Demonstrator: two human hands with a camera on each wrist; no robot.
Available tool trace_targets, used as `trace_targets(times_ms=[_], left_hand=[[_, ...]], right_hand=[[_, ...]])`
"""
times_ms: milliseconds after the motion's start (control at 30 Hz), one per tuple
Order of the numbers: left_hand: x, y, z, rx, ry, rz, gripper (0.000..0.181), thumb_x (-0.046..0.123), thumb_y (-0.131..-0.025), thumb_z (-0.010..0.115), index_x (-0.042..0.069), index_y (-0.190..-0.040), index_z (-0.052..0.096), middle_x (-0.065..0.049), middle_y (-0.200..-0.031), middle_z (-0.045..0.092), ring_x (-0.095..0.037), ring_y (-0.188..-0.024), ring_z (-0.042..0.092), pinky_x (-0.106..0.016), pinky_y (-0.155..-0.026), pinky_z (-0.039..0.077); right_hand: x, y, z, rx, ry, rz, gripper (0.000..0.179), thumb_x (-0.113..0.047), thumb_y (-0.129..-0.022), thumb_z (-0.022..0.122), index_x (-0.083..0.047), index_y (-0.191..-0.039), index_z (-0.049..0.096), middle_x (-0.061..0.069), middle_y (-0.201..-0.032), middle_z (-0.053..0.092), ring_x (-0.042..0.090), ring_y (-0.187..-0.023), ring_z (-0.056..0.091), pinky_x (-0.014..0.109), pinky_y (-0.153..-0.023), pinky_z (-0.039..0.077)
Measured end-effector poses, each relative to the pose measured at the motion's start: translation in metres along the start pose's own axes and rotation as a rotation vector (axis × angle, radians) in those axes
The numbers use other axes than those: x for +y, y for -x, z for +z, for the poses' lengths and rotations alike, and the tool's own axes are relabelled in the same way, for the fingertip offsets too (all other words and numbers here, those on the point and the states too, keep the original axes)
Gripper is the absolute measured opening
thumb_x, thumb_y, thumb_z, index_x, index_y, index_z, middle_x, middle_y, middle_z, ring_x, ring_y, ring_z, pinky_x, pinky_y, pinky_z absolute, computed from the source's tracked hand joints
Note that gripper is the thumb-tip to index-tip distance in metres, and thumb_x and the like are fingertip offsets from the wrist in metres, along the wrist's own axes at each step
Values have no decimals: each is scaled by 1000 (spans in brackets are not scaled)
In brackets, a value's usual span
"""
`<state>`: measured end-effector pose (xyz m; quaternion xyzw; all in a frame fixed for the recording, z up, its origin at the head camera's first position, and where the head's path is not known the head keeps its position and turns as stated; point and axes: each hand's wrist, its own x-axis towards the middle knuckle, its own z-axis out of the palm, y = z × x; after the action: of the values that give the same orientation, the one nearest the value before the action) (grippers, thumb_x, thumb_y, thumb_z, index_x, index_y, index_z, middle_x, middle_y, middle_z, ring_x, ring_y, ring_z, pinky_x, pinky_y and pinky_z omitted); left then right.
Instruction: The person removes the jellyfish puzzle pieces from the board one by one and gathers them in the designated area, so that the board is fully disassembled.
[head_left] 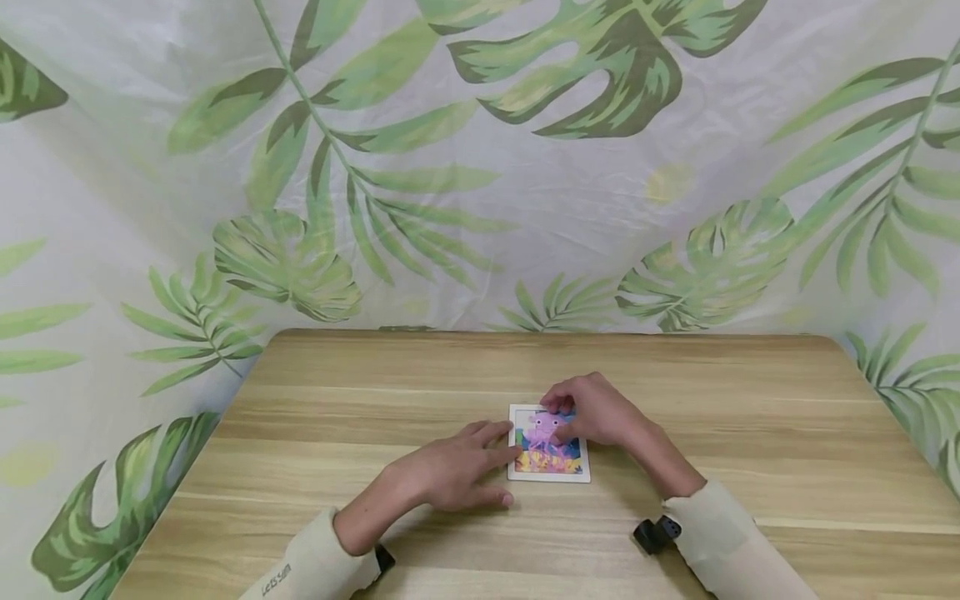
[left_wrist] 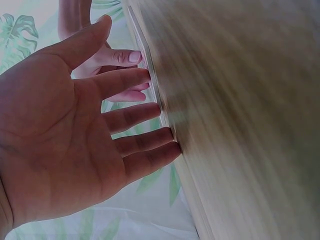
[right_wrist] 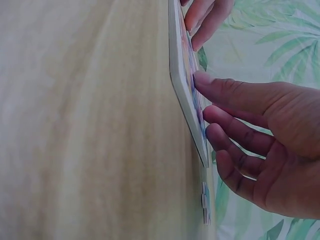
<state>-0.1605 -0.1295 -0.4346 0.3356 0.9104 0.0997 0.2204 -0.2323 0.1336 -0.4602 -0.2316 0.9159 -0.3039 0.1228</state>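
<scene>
A square puzzle board [head_left: 549,477] with a white border lies flat on the table, its picture showing a pink sea creature over yellow and blue. At its left edge rests my left hand [head_left: 457,468], fingers straight and spread, with fingertips along the board's side in the left wrist view. Over the upper right part is my right hand [head_left: 600,410], thumb and loosely bent fingers touching the picture. In the right wrist view a gap shows between that thumb [right_wrist: 204,78] and the fingers, with nothing seen held there. The right hand hides part of the picture.
Small flat pieces [right_wrist: 205,202] lie on the table just past the board in the right wrist view. The wooden table [head_left: 337,367] reaches back to a leaf-patterned cloth [head_left: 420,167]. Dark wrist devices [head_left: 655,534] sit under the sleeves.
</scene>
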Motion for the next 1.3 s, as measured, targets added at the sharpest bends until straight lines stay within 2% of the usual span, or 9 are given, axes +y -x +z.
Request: trace_targets(times_ms=[167,300,500,700,933,1167,1300], left_hand=[[0,-1,1,-2,0,-5,71,55,-104,65,19,-163,49,-10,-177,30,-35,-164,29,-55,-125,42],[0,-1,1,-3,2,-8,70,54,-104,65,19,-163,49,-11,-177,30,-35,-164,28,-55,-125,42],[1,-1,2,-1,10,-13,70,53,-104,66,19,-163,50,-10,-177,30,-35,-164,29,-55,-124,43],[1,-1,2,5,0,-6,69,53,-104,66,19,-163,50,-10,-177,31,-35,-164,29,-54,-123,44],[1,-1,1,9,-3,-2,70,52,-104,66,18,-162,50,-12,-177,31,-36,-163,30,-54,-124,43],[2,0,1,8,-10,2,69,51,-105,66,17,-163,50,-12,-176,32,-35,-163,30,-53,-126,41],[2,0,1,7,-10,0,69,51,-105,66,18,-163,49,-11,-176,31,-35,-163,30,-53,-126,41]], right_hand=[[1,0,0,1,-12,-1,39,-13,-76,98,-12,-112,83,-7,-93,75,12,-89,64,30,-81,55],[2,-2,-1,-22,-23,-19,42,-11,-78,97,-10,-118,81,-5,-95,74,14,-89,63,30,-81,54],[7,-5,-1,-93,-43,-36,46,-7,-84,91,-7,-127,77,-2,-106,74,15,-97,63,36,-90,56],[8,-6,-1,-122,-48,-37,41,-7,-85,90,-9,-124,77,-1,-114,75,16,-106,64,43,-100,56],[10,-4,-2,-104,-66,-72,36,-8,-85,91,-12,-118,75,0,-105,70,16,-99,60,35,-92,53],[13,-1,-2,-87,-121,-107,21,-1,-98,73,-14,-114,75,0,-99,70,14,-91,60,28,-82,52],[15,-1,-3,-77,-164,-124,18,-2,-100,67,-12,-112,76,1,-96,71,13,-86,59,25,-77,51]])
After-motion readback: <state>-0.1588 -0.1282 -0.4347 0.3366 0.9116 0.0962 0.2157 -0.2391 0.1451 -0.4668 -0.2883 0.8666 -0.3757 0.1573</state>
